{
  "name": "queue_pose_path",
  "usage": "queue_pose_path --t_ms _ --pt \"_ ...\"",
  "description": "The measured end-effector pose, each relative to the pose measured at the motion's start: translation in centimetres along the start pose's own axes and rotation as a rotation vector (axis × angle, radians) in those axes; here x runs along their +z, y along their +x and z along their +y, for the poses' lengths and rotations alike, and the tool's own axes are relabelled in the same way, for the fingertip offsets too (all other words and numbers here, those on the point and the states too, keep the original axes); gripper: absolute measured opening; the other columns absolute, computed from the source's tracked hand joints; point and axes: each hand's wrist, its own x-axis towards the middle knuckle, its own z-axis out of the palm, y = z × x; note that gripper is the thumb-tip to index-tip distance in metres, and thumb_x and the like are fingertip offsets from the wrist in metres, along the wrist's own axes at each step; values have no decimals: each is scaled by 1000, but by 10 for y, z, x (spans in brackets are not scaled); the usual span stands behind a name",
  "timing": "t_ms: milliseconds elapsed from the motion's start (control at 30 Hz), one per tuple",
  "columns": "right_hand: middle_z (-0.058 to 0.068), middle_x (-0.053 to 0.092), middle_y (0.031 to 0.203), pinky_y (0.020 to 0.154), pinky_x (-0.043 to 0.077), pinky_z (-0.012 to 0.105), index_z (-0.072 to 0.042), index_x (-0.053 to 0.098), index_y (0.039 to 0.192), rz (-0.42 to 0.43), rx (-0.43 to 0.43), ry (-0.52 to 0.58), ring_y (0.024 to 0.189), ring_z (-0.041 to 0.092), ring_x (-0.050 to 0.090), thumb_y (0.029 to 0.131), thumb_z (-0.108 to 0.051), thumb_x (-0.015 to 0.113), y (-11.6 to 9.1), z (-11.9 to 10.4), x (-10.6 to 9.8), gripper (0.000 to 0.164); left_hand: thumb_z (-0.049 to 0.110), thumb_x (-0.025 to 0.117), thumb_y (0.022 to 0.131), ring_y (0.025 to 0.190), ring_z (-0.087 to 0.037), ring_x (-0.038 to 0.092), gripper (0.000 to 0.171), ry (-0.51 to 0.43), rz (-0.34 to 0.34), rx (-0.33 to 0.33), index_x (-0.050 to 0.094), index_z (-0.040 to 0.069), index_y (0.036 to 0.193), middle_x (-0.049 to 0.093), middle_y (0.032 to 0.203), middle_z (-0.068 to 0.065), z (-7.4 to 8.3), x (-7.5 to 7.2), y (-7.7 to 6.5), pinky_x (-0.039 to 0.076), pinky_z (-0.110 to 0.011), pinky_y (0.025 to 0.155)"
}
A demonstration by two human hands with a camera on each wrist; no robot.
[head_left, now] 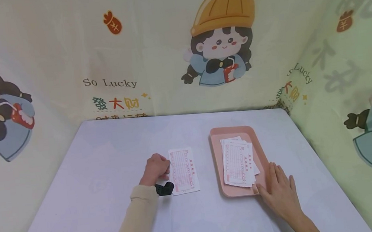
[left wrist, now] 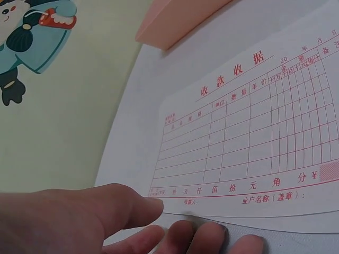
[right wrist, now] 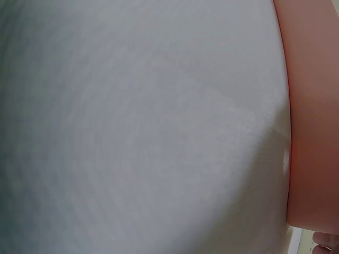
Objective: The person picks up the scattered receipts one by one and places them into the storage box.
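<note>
In the head view my left hand (head_left: pixel 156 168) is beside the left edge of some printed receipt slips (head_left: pixel 182 170) lying on the table. Its fingers are loosely bent. From the left wrist, the thumb (left wrist: pixel 145 210) overlaps a corner of the top slip (left wrist: pixel 243 143), a white form with red lines and print, while the other fingertips are close along its edge. A second sheet's edge shows beneath. My right hand (head_left: pixel 282 192) rests at the lower right rim of a pink tray (head_left: pixel 224 187), fingers straight. In the tray lies an uneven pile of similar slips (head_left: pixel 237 163).
The white table (head_left: pixel 90 200) meets a patterned cloth backdrop (head_left: pixel 153 52) at the back and sides. The right wrist view has mostly blurred pale surface, with the tray's outer wall (right wrist: pixel 315 116) along its right side.
</note>
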Motion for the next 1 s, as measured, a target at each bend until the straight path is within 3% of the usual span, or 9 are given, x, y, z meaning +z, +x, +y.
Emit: queue_pose_path --t_ms 267,467,800,1000 --pt "34 31 151 110 15 76 5 18 154 6 -3 3 140 51 28 91 -52 61 0 0 1 96 17 62 93 52 -18 56 26 41 50 -11 53 -1 110 55 68 -8 0 7 5 48 -19 48" --pt "35 32 151 110 15 77 6 18 154 9 -9 11 140 52 28 91 -51 61 1 -1 0 95 23 75 87 50 -18 51 36 72 69 -13 53 1 104 60 77 -11 2 12 4 38 -22 47" --pt "35 34 149 108 18 77 7 21 153 31 -17 -4 138 52 31 89 -50 64 1 0 1 95 15 79 83 50 -17 51 31 152 135 104 57 -1 99 59 70 -10 -3 17 4 39 -23 46" --pt "35 33 150 108 17 77 7 20 153 15 -6 -2 138 52 30 90 -51 63 1 -1 0 96 17 80 82 58 -20 55 32 170 153 121 57 -1 98 60 76 -11 -2 19 0 40 -24 49"
